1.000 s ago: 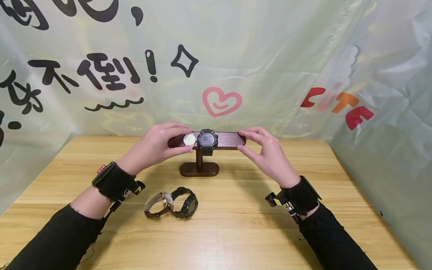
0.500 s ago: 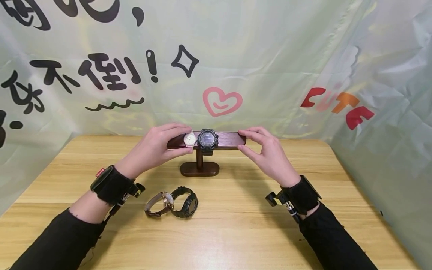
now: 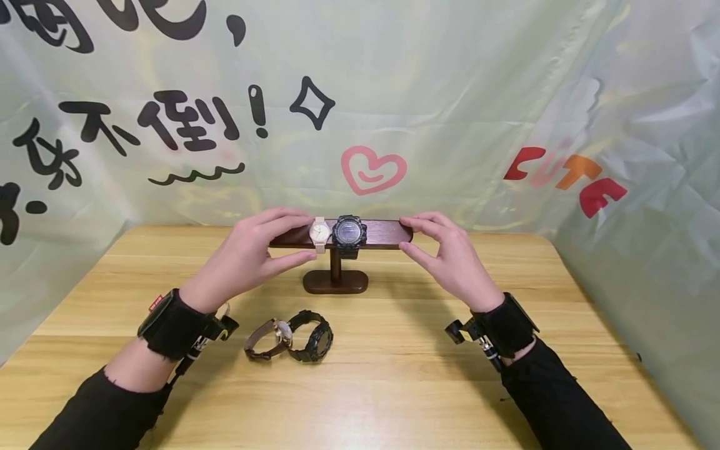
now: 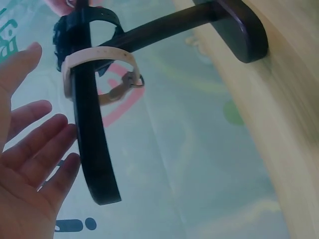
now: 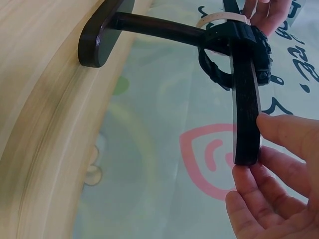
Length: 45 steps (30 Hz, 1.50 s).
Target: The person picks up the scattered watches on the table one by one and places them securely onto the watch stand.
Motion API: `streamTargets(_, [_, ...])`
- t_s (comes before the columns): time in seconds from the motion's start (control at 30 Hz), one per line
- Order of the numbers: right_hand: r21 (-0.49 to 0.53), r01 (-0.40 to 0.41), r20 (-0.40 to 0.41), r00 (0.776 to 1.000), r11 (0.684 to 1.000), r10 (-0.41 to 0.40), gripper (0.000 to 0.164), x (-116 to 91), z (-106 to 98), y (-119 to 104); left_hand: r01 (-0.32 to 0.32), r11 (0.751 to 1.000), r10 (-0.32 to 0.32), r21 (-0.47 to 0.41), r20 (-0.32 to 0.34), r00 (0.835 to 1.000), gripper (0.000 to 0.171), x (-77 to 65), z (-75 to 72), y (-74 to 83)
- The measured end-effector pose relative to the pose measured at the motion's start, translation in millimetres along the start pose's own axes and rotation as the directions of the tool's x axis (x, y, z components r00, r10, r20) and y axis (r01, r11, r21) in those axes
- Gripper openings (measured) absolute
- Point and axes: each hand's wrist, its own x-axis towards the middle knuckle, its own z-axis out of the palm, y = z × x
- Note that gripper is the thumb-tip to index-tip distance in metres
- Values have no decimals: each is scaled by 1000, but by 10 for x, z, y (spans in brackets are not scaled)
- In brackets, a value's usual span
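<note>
A dark wooden watch stand (image 3: 388,232) with a raised crossbar stands on the table. A watch with a pale pink strap (image 3: 320,232) hangs round its bar, left of a black digital watch (image 3: 349,232). My left hand (image 3: 255,247) is spread at the bar's left part, thumb and fingers apart beside the pale watch. In the left wrist view its fingertips (image 4: 71,130) lie right at the bar's edge, gripping nothing. My right hand (image 3: 450,259) pinches the bar's right end, thumb on the near edge; the right wrist view shows the fingers (image 5: 249,186) round that end.
Nearer me on the wooden table (image 3: 394,387), a brown-strapped watch (image 3: 269,339) and another black watch (image 3: 310,337) lie side by side, touching. A printed fabric backdrop (image 3: 461,125) hangs behind the table and along its right side.
My left hand has let go of the pale-strapped watch and drawn back to the left, so more of the watch shows. My right hand stays on the stand.
</note>
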Motion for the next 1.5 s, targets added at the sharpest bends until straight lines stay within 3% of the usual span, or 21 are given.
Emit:
streamTargets(0.33, [-3,4,4,1000,1000,-4,43,12,22,-19,-36,999,38,15,-74,997,55,-188,-95,126])
streamTargets(0.73, [-9,2,-5,1000,1000,-2,43,-1,20,-15,-41,999,42,22,-84,996,52,-411,-211,229])
streamTargets(1.23, [-40,13,-9,1000,999,-14,43,-24,-6,-8,-31,998,28,47,71,997,51,-635,-255,320])
streamTargets(1.37, [-54,27,-17,999,998,-28,43,-25,4,-2,24,996,-37,83,154,987,62,-693,-244,343])
streamTargets(1.5, [-68,35,-23,999,997,-37,43,-22,5,-3,115,985,-145,127,253,957,71,-745,-231,360])
